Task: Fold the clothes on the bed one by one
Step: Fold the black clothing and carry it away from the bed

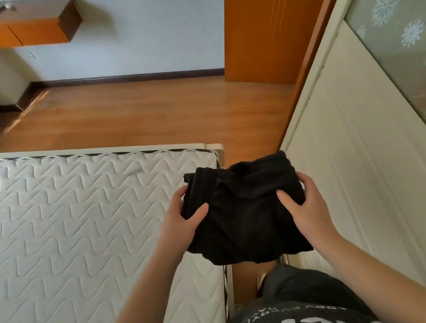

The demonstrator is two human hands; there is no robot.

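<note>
Orange-brown wooden flooring (pixel 146 110) fills the far half of the room, with a pale wall, a wall-mounted orange cabinet (pixel 15 27) at upper left and an orange door (pixel 269 20) at upper right. Along the right side runs a cream wardrobe (pixel 355 170) whose upper panel is frosted with snowflake shapes. Below and to the left lies the bed (pixel 67 233), its bare white quilted mattress showing no other garment within this view. At the bed's near right corner, partly over the mattress edge and partly over the gap beside the wardrobe, a folded black garment (pixel 244 211) is held up off the surface between both hands. Its long axis runs left to right, from one hand to the other. The left hand (pixel 183 216) grips its left edge, thumb on top and fingers curled beneath; the right hand (pixel 302 198) grips the right edge the same way. Neither hand is clearly nearer; the mattress lies left of and below the bundle, so setting it down probably calls for a leftward, downward carry.
</note>
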